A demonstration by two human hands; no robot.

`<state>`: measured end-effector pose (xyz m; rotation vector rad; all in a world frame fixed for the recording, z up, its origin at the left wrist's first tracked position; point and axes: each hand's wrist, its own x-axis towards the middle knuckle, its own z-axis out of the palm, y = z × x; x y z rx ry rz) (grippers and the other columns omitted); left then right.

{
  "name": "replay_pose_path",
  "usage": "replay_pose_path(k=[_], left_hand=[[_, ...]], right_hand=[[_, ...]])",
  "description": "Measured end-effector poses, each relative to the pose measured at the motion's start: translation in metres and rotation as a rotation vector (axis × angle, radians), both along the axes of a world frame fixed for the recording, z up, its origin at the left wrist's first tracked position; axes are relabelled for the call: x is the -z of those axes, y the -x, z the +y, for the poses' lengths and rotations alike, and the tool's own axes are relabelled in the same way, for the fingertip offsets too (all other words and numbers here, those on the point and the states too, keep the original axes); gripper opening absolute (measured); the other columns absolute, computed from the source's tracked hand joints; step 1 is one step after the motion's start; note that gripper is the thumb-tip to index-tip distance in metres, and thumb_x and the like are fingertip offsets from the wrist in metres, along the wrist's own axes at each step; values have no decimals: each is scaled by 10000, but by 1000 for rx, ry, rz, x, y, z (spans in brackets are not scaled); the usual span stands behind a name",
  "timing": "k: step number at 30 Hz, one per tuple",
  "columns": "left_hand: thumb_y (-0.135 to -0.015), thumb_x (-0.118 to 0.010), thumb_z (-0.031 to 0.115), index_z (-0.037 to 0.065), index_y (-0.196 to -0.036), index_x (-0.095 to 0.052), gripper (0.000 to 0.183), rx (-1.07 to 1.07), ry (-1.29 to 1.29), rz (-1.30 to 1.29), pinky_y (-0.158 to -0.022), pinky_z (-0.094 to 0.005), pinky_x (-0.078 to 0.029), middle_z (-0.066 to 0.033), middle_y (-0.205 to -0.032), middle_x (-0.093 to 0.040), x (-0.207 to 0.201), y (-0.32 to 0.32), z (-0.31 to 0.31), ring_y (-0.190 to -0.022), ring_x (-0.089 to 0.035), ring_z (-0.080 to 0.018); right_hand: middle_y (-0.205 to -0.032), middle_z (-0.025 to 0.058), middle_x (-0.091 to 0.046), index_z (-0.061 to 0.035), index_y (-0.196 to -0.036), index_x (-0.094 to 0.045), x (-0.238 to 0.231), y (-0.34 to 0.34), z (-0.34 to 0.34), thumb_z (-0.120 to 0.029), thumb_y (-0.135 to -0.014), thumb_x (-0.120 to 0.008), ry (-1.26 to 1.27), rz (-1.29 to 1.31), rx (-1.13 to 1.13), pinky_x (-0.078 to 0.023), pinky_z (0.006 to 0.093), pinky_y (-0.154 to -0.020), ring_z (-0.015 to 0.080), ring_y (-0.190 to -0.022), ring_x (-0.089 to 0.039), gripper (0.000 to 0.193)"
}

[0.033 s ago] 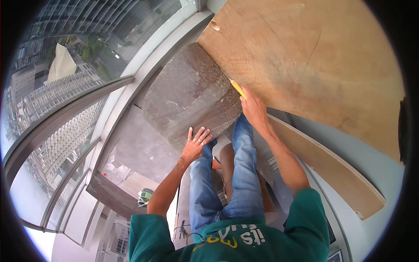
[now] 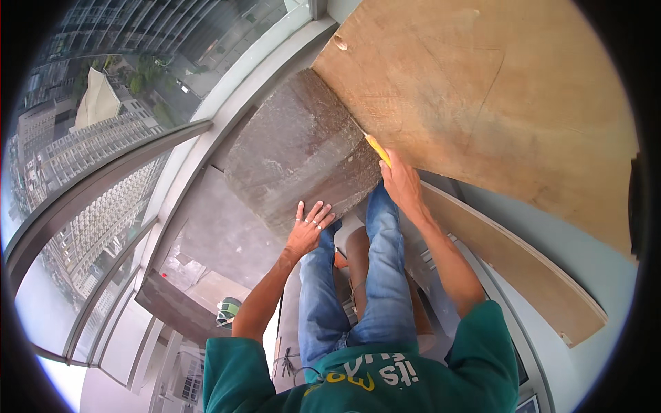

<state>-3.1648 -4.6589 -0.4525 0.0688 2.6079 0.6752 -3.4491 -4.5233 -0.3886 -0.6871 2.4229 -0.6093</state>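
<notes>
Gripping a slim yellow-handled tool [image 2: 378, 149], the R hand [image 2: 401, 182] of the person in front of me has its fingers curled snug round the handle. Tool's thin tip sits at the R edge of a grey-brown slab [image 2: 296, 158], right where that edge meets a big wood-coloured board [image 2: 475, 96]. Can't tell from here what sort of tip it is, too small. L hand [image 2: 308, 227] is spread flat, fingers apart, a few rings on, fingertips on the slab's near edge w/ nothing gripped. Slab's mottled & scuffed, set just beyond the person's knees, btwn the window frame [image 2: 261, 73] on the L & the board on the R. Board has a small oval mark nr its far L corner, + faint scratches & a dark smudge. Nearer in, a long narrow plywood strip [image 2: 516, 265] runs along the R side. Person's in blue jeans [image 2: 385, 289] & a green T-shirt [image 2: 427, 378] w/ printing. Btwn the legs, a brown cylinder [image 2: 358, 258], partly hidden. Nr the L elbow, a small green-and-white item [image 2: 228, 312], kind unclear. Thru the glass: tall bldgs [image 2: 93, 148] & a pale peaked roof [image 2: 98, 102].
</notes>
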Motion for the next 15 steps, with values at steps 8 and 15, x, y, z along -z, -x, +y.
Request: replay_pose_path(k=[8,15], left_hand=[[-797,-630,104,231,-1444,-398,699,1,13,77,-1174,-627,-134,27,-1564,-302,-5,10,-3,-1482,-194,-209],[-753,-690,125,237,-1452,-373,775,42,123,90,-1194,-607,-106,48,-1585,-258,-30,-2,-17,-1494,-150,-190]], right_hand=[[-924,237,-618,-32,-1072,-476,-27,-90,45,-167,-933,-583,-30,-264,210,-468,501,-728,450,-871,-607,222],[-923,221,-589,-2,-1089,-492,-20,-86,16,-209,-994,-502,42,-292,11,-463,461,-741,382,-804,-614,228]])
